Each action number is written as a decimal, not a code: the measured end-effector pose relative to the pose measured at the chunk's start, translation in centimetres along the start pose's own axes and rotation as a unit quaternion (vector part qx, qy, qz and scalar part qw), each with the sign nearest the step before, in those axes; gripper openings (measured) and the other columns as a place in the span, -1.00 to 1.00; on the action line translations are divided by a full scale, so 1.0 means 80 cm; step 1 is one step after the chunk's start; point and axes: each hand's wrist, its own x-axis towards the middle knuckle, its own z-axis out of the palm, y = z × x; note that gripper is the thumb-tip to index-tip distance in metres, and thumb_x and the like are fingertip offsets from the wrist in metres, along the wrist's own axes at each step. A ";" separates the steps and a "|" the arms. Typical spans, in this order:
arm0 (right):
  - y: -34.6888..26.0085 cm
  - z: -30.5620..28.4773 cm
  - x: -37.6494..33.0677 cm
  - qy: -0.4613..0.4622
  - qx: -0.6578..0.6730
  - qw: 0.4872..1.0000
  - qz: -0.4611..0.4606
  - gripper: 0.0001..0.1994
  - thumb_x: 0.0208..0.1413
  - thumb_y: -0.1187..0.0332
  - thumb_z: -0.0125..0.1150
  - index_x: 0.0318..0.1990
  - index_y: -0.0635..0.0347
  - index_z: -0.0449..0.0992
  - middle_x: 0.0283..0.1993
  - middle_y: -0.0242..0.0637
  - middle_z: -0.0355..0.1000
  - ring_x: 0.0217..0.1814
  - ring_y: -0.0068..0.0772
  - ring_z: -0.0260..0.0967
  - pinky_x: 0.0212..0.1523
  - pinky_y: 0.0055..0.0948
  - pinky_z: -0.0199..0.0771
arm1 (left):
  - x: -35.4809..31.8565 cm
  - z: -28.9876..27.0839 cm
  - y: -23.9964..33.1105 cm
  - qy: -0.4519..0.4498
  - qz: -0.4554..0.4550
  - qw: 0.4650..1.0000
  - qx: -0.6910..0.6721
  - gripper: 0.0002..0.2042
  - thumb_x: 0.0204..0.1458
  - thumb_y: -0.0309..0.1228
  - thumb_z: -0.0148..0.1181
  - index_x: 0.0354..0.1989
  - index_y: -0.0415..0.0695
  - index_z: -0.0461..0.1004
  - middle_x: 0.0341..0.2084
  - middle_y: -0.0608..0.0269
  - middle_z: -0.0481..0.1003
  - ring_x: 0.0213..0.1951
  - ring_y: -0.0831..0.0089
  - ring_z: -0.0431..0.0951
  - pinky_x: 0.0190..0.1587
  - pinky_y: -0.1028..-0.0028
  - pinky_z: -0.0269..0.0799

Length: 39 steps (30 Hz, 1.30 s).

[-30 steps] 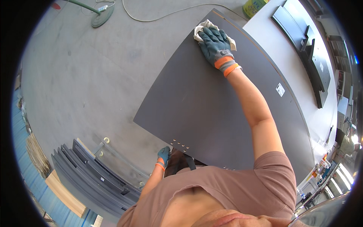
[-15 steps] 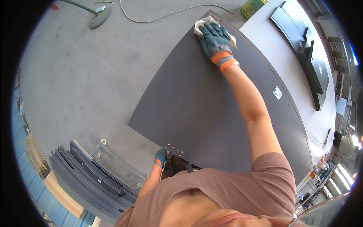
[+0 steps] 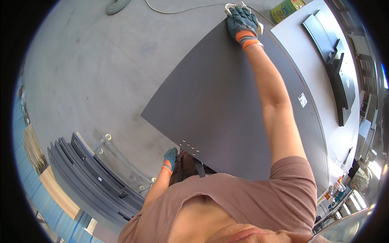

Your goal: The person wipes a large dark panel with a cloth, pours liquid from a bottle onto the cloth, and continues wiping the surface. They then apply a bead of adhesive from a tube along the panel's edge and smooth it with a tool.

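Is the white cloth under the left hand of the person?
No, the white cloth is under the gloved right hand, at the far end of the grey panel.

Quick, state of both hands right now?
Left hand: beside the dark panel's near edge; open or closed, and any hold, can't be told.
Right hand: open, laid over a white cloth at the panel's far corner.
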 end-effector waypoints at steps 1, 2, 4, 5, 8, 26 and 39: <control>-0.014 0.001 -0.005 -0.005 -0.018 1.000 -0.003 -0.62 0.32 0.14 -0.05 0.19 -0.07 0.53 0.40 -0.14 0.37 0.47 0.08 0.24 0.46 -0.03 0.17 | 0.002 -0.002 -0.003 0.005 0.006 1.000 -0.003 -0.77 0.28 -0.16 0.20 -0.16 -0.06 0.53 -0.34 0.38 0.54 -0.38 0.53 0.52 -0.31 0.46 0.51; -0.060 -0.022 -0.021 -0.072 -0.001 0.997 -0.029 -0.63 0.28 0.19 -0.01 0.18 -0.08 0.53 0.39 -0.12 0.37 0.46 0.10 0.24 0.45 -0.03 0.18 | -0.001 -0.009 -0.012 0.010 0.007 1.000 -0.001 -0.78 0.28 -0.16 0.20 -0.17 -0.06 0.53 -0.35 0.38 0.53 -0.39 0.53 0.51 -0.33 0.46 0.50; -0.134 -0.044 -0.070 -0.127 0.070 0.988 -0.054 -0.65 0.21 0.24 0.08 0.12 -0.06 0.56 0.28 -0.17 0.43 0.40 0.02 0.30 0.42 0.01 0.18 | -0.005 -0.003 -0.021 0.003 0.009 1.000 0.012 -0.79 0.28 -0.17 0.20 -0.19 -0.05 0.53 -0.37 0.38 0.52 -0.41 0.53 0.50 -0.37 0.46 0.48; -0.161 -0.031 -0.107 -0.113 0.130 0.984 -0.050 -0.67 0.17 0.25 0.13 0.07 -0.04 0.60 0.18 -0.24 0.49 0.35 -0.09 0.35 0.41 0.03 0.17 | -0.006 -0.004 -0.022 -0.010 0.002 1.000 0.025 -0.79 0.28 -0.17 0.20 -0.19 -0.06 0.54 -0.39 0.40 0.52 -0.41 0.55 0.50 -0.38 0.48 0.47; -0.209 -0.044 -0.150 -0.036 0.240 0.956 -0.166 -0.67 0.15 0.28 0.16 0.08 -0.08 0.60 0.14 -0.28 0.50 0.34 -0.14 0.36 0.37 0.02 0.22 | -0.002 -0.014 -0.031 -0.024 -0.008 0.999 0.030 -0.78 0.27 -0.18 0.21 -0.18 -0.07 0.56 -0.40 0.41 0.51 -0.41 0.57 0.49 -0.39 0.50 0.45; -0.241 -0.115 -0.248 -0.078 0.191 0.966 -0.155 -0.61 0.19 0.21 0.28 0.17 0.02 0.57 0.32 -0.24 0.45 0.46 -0.07 0.27 0.50 0.13 0.05 | -0.016 -0.046 -0.055 -0.001 -0.017 1.000 0.006 -0.76 0.24 -0.10 0.24 -0.19 0.00 0.54 -0.37 0.45 0.53 -0.38 0.60 0.52 -0.37 0.55 0.46; -0.259 -0.111 -0.236 -0.058 0.218 0.955 -0.194 -0.61 0.13 0.31 0.32 0.14 0.03 0.57 0.28 -0.27 0.47 0.42 -0.10 0.30 0.46 0.12 0.11 | -0.006 -0.109 -0.082 0.005 -0.018 0.998 -0.062 -0.79 0.25 -0.14 0.23 -0.16 0.00 0.51 -0.30 0.44 0.52 -0.37 0.56 0.51 -0.34 0.51 0.48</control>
